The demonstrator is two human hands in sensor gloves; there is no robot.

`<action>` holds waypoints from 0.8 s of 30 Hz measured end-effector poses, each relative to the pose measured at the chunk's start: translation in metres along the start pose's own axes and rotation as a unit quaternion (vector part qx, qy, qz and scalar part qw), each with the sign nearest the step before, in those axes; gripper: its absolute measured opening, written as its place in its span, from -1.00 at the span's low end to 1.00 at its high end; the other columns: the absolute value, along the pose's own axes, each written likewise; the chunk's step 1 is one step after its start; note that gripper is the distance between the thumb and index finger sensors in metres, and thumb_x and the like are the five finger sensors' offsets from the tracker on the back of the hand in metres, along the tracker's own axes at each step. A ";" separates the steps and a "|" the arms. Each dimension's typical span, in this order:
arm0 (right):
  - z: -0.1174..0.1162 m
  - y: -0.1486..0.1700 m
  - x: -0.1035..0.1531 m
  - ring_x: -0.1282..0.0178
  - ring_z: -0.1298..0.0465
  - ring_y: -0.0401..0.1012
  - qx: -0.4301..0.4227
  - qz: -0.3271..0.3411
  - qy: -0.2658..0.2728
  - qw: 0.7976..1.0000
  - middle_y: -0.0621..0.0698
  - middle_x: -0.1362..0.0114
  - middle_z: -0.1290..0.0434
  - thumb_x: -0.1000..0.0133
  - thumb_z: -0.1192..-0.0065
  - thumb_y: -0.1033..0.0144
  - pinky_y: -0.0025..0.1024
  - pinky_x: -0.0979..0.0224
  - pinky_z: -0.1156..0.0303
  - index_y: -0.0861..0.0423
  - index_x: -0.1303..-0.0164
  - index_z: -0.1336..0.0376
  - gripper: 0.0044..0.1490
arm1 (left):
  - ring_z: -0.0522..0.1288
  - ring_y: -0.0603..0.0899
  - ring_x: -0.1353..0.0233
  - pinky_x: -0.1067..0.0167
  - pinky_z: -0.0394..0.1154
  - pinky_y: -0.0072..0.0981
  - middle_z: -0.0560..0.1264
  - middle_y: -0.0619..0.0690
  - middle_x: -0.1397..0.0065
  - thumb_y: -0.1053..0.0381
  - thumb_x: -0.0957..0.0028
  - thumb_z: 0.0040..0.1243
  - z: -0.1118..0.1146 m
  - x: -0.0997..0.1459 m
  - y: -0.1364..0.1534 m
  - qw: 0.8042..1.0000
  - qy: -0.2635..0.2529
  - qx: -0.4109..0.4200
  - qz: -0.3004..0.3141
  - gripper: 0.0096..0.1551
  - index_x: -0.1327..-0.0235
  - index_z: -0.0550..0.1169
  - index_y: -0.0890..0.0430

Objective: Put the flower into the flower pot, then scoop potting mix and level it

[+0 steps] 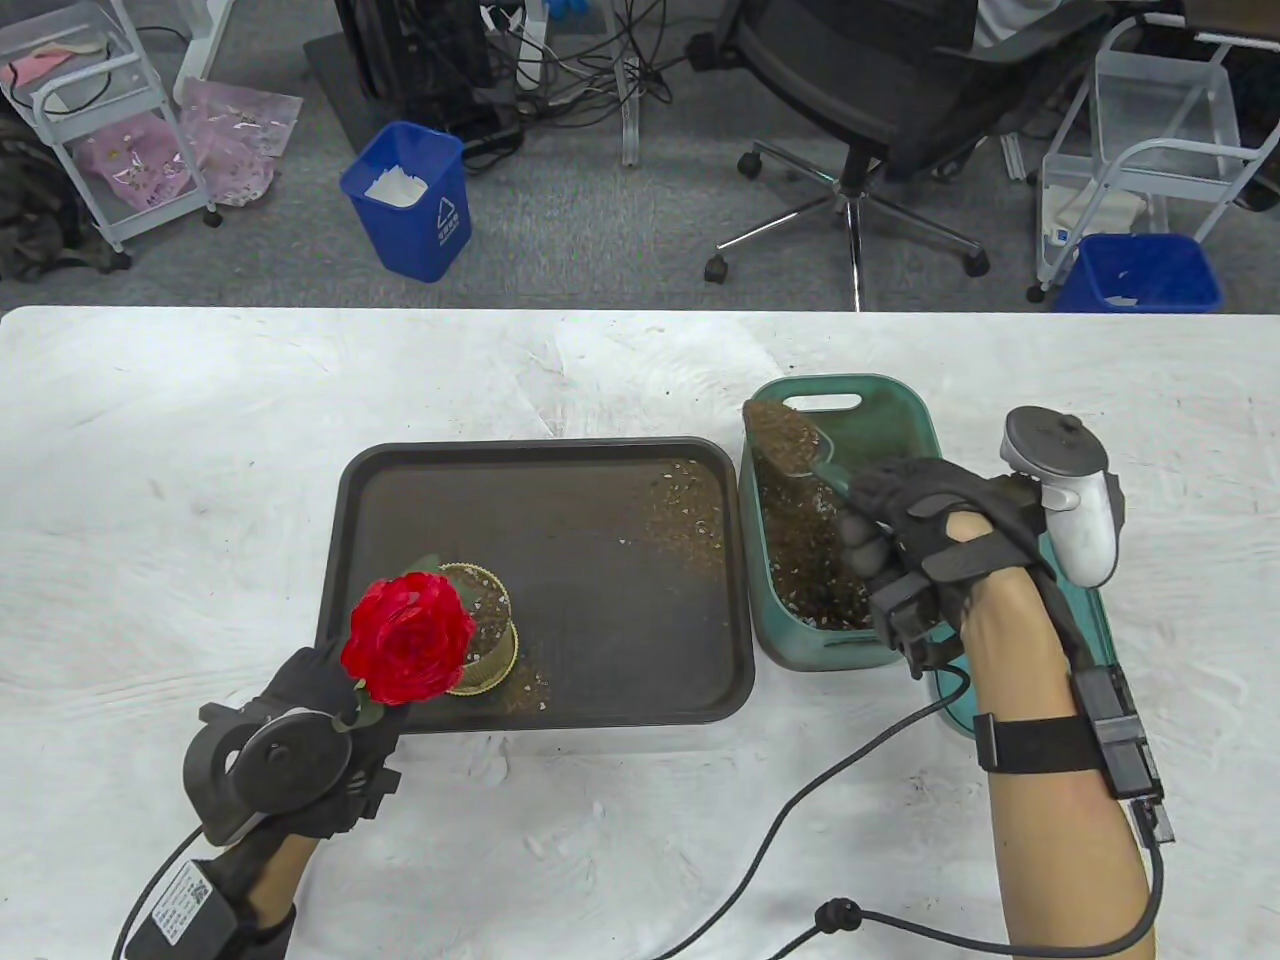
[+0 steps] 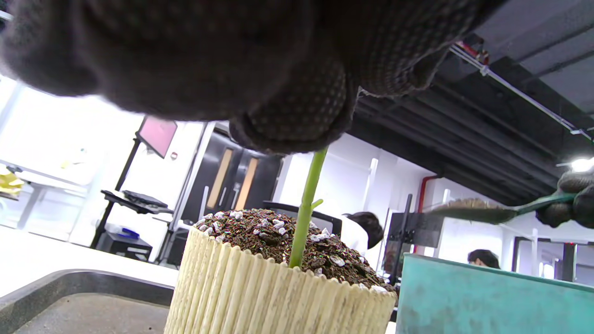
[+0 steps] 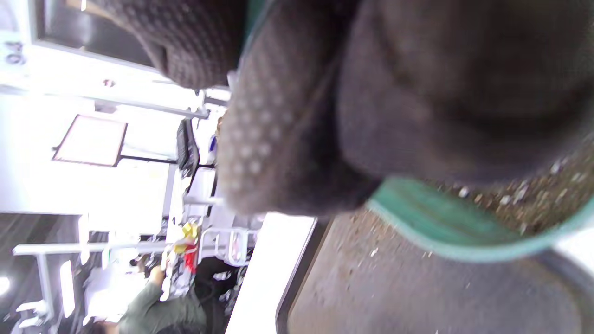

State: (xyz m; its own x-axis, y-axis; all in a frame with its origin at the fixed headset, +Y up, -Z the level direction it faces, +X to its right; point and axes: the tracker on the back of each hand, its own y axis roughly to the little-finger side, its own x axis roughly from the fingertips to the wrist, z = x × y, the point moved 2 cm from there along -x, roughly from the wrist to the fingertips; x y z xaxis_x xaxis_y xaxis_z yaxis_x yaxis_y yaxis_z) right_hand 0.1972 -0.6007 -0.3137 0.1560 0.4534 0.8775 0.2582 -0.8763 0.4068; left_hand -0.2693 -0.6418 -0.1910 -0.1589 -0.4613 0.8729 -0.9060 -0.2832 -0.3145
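- Red flower [image 1: 408,637] already stands in the pot [image 1: 487,640] on the tray [image 1: 560,700]; the left hand [image 1: 300,740] pinches its stem [image 2: 304,213].
- Soil fills the pot, heaped, not yet level.
- The right hand [image 1: 925,545] grips a full scoop [image 1: 785,440] above the green tub [image 1: 800,640]; leveling is left.

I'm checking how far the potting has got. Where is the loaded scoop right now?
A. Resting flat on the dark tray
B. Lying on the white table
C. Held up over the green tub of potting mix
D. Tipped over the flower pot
C: the right hand holds the scoop, heaped with mix, above the green tub, well apart from the flower pot on the tray.
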 end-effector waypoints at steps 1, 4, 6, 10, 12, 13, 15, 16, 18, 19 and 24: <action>-0.009 -0.002 0.001 0.54 -0.76 -0.13 0.003 0.007 -0.011 1.000 0.13 0.15 -0.65 0.04 -0.20 0.22 -0.27 0.56 -0.74 0.37 -0.18 -0.29 -0.31 | 0.71 0.00 0.54 0.33 0.70 -0.14 0.75 -0.04 0.27 -0.18 0.13 0.26 0.000 0.000 0.000 1.000 0.000 0.000 0.000 -0.53 0.11 0.74 0.05; -0.051 -0.005 -0.001 0.54 -0.76 -0.13 0.012 0.027 -0.061 0.998 0.13 0.15 -0.65 0.04 -0.20 0.21 -0.27 0.57 -0.74 0.37 -0.18 -0.29 -0.31 | 0.71 0.00 0.54 0.32 0.70 -0.14 0.75 -0.04 0.27 -0.18 0.13 0.25 0.000 0.000 0.001 1.000 0.000 0.003 -0.002 -0.53 0.11 0.74 0.05; -0.073 -0.005 -0.005 0.54 -0.76 -0.13 0.016 0.030 -0.087 0.996 0.13 0.14 -0.65 0.03 -0.20 0.21 -0.27 0.56 -0.74 0.37 -0.18 -0.28 -0.31 | 0.71 0.00 0.54 0.33 0.70 -0.14 0.75 -0.04 0.27 -0.18 0.13 0.25 0.000 0.000 0.001 1.000 0.000 0.003 -0.003 -0.53 0.11 0.74 0.05; -0.123 -0.002 -0.020 0.53 -0.76 -0.13 0.030 0.029 -0.141 0.989 0.13 0.14 -0.65 0.03 -0.19 0.21 -0.26 0.56 -0.74 0.37 -0.18 -0.28 -0.31 | 0.71 0.00 0.54 0.32 0.70 -0.14 0.75 -0.04 0.27 -0.18 0.13 0.25 0.000 0.000 0.001 1.000 0.000 0.003 -0.004 -0.53 0.11 0.73 0.05; -0.148 0.001 -0.029 0.53 -0.76 -0.13 0.052 0.022 -0.166 0.984 0.13 0.13 -0.65 0.03 -0.19 0.21 -0.26 0.55 -0.74 0.37 -0.18 -0.28 -0.31 | 0.71 0.00 0.54 0.33 0.70 -0.14 0.75 -0.05 0.28 -0.18 0.13 0.25 -0.001 -0.001 0.002 1.000 0.000 0.003 -0.005 -0.52 0.11 0.74 0.05; -0.159 0.002 -0.033 0.53 -0.76 -0.13 0.062 0.019 -0.172 0.983 0.13 0.13 -0.65 0.03 -0.19 0.21 -0.26 0.55 -0.74 0.37 -0.18 -0.28 -0.32 | 0.71 0.00 0.54 0.33 0.70 -0.14 0.75 -0.04 0.28 -0.18 0.13 0.25 -0.001 -0.001 0.003 1.000 0.000 0.004 -0.006 -0.53 0.11 0.74 0.05; -0.175 0.006 -0.040 0.53 -0.76 -0.12 0.080 0.015 -0.180 0.980 0.12 0.13 -0.65 0.03 -0.19 0.21 -0.26 0.54 -0.74 0.36 -0.19 -0.28 -0.32 | 0.71 0.00 0.54 0.33 0.70 -0.14 0.75 -0.04 0.28 -0.18 0.13 0.25 -0.001 -0.001 0.003 1.000 0.000 0.004 -0.008 -0.52 0.11 0.73 0.05; -0.182 0.007 -0.043 0.51 -0.75 -0.12 0.089 0.011 -0.182 0.979 0.12 0.13 -0.65 0.03 -0.19 0.21 -0.25 0.54 -0.74 0.36 -0.19 -0.28 -0.32 | 0.71 0.00 0.54 0.33 0.70 -0.14 0.75 -0.04 0.27 -0.18 0.13 0.25 -0.001 -0.001 0.003 1.000 0.000 0.004 -0.008 -0.53 0.11 0.74 0.05; -0.195 0.010 -0.050 0.51 -0.75 -0.12 0.112 0.006 -0.181 0.977 0.12 0.13 -0.65 0.03 -0.19 0.21 -0.25 0.54 -0.74 0.36 -0.19 -0.28 -0.32 | 0.71 0.00 0.54 0.33 0.70 -0.14 0.75 -0.05 0.27 -0.18 0.13 0.25 -0.001 -0.001 0.003 1.000 -0.001 0.004 -0.009 -0.52 0.11 0.74 0.05; -0.201 0.010 -0.052 0.51 -0.75 -0.12 0.128 0.005 -0.180 0.975 0.12 0.13 -0.65 0.03 -0.19 0.21 -0.25 0.53 -0.74 0.35 -0.19 -0.28 -0.32 | 0.71 0.00 0.54 0.32 0.70 -0.14 0.75 -0.04 0.28 -0.18 0.13 0.25 -0.001 -0.001 0.003 1.000 -0.001 0.004 -0.009 -0.52 0.11 0.74 0.05; -0.217 0.006 -0.053 0.53 -0.74 -0.11 0.214 0.033 -0.147 0.965 0.11 0.15 -0.66 0.03 -0.21 0.20 -0.23 0.54 -0.72 0.31 -0.19 -0.31 -0.34 | 0.71 0.00 0.54 0.33 0.70 -0.14 0.75 -0.04 0.28 -0.18 0.13 0.25 -0.002 -0.001 0.004 1.000 0.001 0.005 -0.009 -0.52 0.11 0.73 0.05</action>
State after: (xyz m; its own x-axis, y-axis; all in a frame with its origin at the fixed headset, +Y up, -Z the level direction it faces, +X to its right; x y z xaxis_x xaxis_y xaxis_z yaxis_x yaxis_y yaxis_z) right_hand -0.0161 -0.6655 -0.3028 0.4331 0.4818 0.7618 0.5998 -0.7849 0.1554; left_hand -0.2736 -0.6409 -0.1928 -0.1430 -0.4551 0.8789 -0.9049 -0.2996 -0.3023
